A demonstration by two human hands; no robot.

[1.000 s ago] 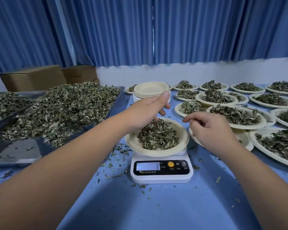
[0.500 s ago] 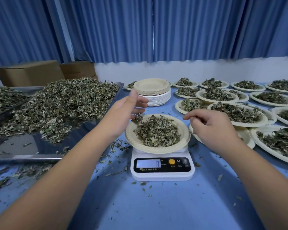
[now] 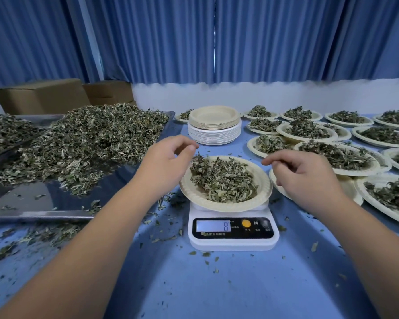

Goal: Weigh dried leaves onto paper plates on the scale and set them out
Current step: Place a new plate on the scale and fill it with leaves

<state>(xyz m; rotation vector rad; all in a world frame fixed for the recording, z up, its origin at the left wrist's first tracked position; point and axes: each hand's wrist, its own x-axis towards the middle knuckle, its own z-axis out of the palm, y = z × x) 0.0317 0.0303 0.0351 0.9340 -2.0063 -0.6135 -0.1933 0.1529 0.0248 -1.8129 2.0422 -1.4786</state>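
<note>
Blue table (image 3: pixel 217 291) holds the scale (image 3: pixel 234 244). The paper plate (image 3: pixel 228 207) of leaves (image 3: pixel 224 178) sits on it, between left hand (image 3: pixel 166 162) and right hand (image 3: pixel 309 178). Both hands' fingers (image 3: pixel 189 147) are loosely curled, holding nothing; the left is nearer.

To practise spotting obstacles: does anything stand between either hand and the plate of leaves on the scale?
Nothing visible does. The left hand is at the left rim of the plate, the right hand at its right rim, with only air between.
</note>
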